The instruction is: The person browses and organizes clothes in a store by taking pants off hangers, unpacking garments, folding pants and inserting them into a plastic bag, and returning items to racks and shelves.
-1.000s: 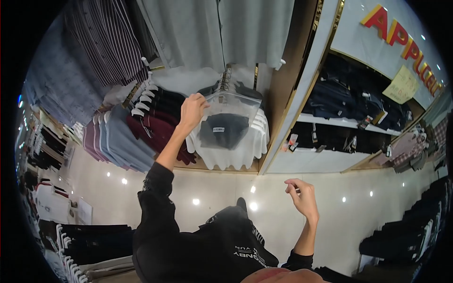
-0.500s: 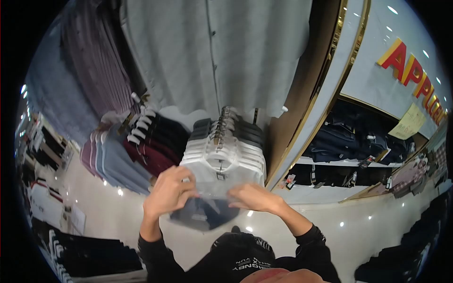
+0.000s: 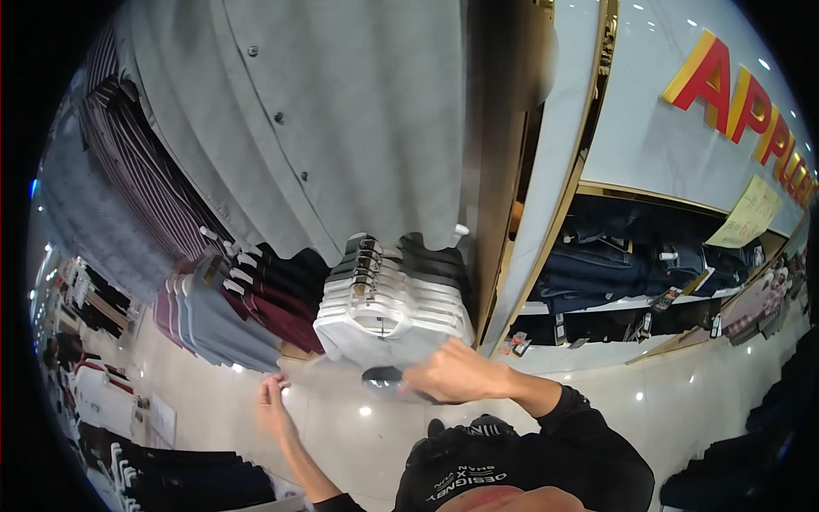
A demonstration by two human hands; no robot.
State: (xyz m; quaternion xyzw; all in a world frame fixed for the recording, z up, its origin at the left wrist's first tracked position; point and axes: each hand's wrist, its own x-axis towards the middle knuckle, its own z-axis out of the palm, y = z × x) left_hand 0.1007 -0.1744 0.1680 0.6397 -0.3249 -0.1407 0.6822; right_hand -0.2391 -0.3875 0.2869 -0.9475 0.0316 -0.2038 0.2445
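In front of the hanging white shirts (image 3: 394,320), my right hand (image 3: 456,373) is closed on a clear plastic bag (image 3: 333,372) that is smeared by motion. Something dark (image 3: 381,377) with a glossy patch, probably part of a folded garment, shows beside its fingertips. More of that dark thing is hidden under the hand. Lower and to the left, my left hand (image 3: 275,401) has its fingers pinched at the bag's far end, where the film is faint.
Maroon and black tops (image 3: 269,303) and blue-grey tops (image 3: 213,320) hang left of the white shirts. A large grey shirt (image 3: 324,111) hangs above. Folded jeans (image 3: 589,273) fill a shelf at right, and dark trousers (image 3: 188,469) hang at lower left.
My hands have moved apart, the left one down and left, the right one slightly right. The bag between them is stretched sideways, and less of the dark garment shows. The view has shifted.
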